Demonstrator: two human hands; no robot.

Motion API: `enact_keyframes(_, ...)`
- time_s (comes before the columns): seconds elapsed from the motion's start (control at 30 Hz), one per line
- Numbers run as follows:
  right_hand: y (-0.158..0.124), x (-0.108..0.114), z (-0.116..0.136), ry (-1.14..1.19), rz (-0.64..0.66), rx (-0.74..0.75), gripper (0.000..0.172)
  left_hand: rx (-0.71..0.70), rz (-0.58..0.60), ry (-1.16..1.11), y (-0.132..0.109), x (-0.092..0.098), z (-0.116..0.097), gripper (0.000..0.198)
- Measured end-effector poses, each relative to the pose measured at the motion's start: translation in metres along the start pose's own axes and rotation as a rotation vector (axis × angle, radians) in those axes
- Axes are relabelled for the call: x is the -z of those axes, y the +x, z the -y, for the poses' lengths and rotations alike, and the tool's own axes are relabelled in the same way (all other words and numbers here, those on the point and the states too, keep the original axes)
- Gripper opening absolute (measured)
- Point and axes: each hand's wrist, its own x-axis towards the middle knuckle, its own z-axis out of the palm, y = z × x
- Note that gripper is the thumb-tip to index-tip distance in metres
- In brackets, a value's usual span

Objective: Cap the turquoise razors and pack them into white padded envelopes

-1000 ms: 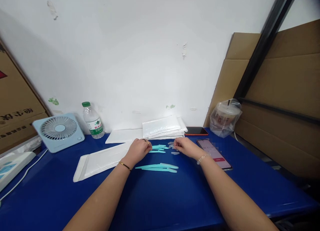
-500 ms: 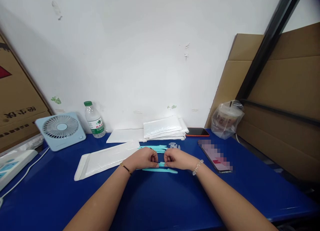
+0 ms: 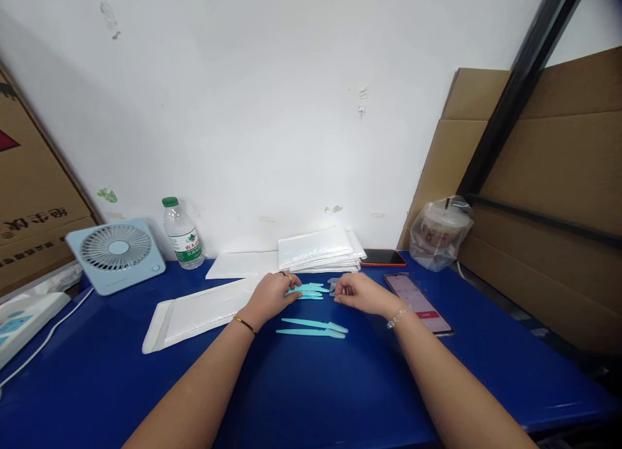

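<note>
Two teal eyebrow razors [image 3: 311,333] lie side by side on the blue table, nearest me. Behind them is a small pile of similar razors [image 3: 311,292]. My left hand [image 3: 276,296] is at the pile's left end, thumb and fingers closed around a razor's handle end. To the right of the pile lie small clear plastic caps [image 3: 333,285], partly covered by my right hand [image 3: 362,295]. That hand's fingers are curled and pinched beside the caps; whatever is between them is too small to make out.
A white padded envelope [image 3: 194,316] lies left of my left hand. More envelopes [image 3: 315,249] are stacked against the wall. A fan [image 3: 116,254] and a water bottle [image 3: 184,235] stand left. Two phones, one lit [image 3: 420,306], and a bagged drink cup [image 3: 440,232] are right.
My hands have parted and moved back from a razor they both held. It now lies beside the front razor. My left hand went to the pile, my right to the caps.
</note>
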Motion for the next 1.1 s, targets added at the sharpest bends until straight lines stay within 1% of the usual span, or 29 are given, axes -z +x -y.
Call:
enact_keyframes(0.03, -0.002, -0.001, 0.003, 0.017, 0.075, 0.02, 0.014, 0.002, 0.023, -0.038, -0.002, 0.0, -0.003, 0.022)
enact_keyframes(0.1, -0.004, -0.005, 0.01, 0.013, 0.217, 0.039, 0.017, -0.016, 0.123, -0.109, -0.005, 0.001, -0.009, 0.024)
enact_keyframes(0.13, -0.005, -0.007, 0.012, -0.007, 0.264, 0.04, 0.017, -0.038, 0.181, -0.129, -0.007, 0.0, -0.013, 0.025)
enact_keyframes(0.2, -0.005, -0.012, 0.016, -0.053, 0.292, 0.035, 0.012, -0.087, 0.264, -0.138, -0.009, -0.003, -0.018, 0.024)
enact_keyframes(0.27, -0.004, -0.016, 0.018, -0.087, 0.268, 0.031, 0.008, -0.108, 0.296, -0.12, -0.009, -0.008, -0.02, 0.021)
enact_keyframes(0.37, -0.003, -0.018, 0.023, -0.124, 0.214, 0.03, 0.005, -0.095, 0.297, -0.065, -0.007, -0.014, -0.021, 0.013)
enact_keyframes(0.5, -0.001, -0.013, 0.026, -0.135, 0.102, 0.073, 0.002, -0.114, 0.189, 0.022, -0.002, -0.01, -0.02, 0.015)
enact_keyframes(0.6, 0.002, -0.007, 0.016, -0.126, -0.007, 0.091, 0.005, -0.129, 0.093, 0.124, 0.001, -0.002, -0.013, 0.018)
enact_keyframes(0.7, 0.005, -0.002, 0.001, -0.108, -0.087, -0.003, 0.006, -0.073, 0.056, 0.19, 0.003, 0.005, -0.003, 0.02)
enact_keyframes(0.8, 0.006, 0.003, -0.009, -0.059, -0.135, -0.073, 0.008, 0.0, 0.046, 0.13, 0.001, 0.008, -0.001, 0.016)
enact_keyframes(0.87, 0.005, 0.005, -0.009, -0.061, -0.165, -0.062, 0.008, -0.008, 0.089, 0.042, -0.003, 0.01, -0.008, 0.023)
enact_keyframes(0.97, 0.002, 0.007, -0.002, -0.069, -0.181, -0.026, 0.01, -0.078, 0.264, -0.064, -0.01, 0.008, -0.024, 0.029)
enact_keyframes(1.03, -0.001, 0.008, 0.004, -0.039, -0.133, -0.005, 0.012, -0.085, 0.351, -0.074, -0.014, 0.004, -0.032, 0.023)
enact_keyframes(1.1, -0.003, 0.007, 0.009, 0.007, -0.039, 0.025, 0.016, -0.06, 0.39, -0.069, -0.015, -0.001, -0.035, 0.013)
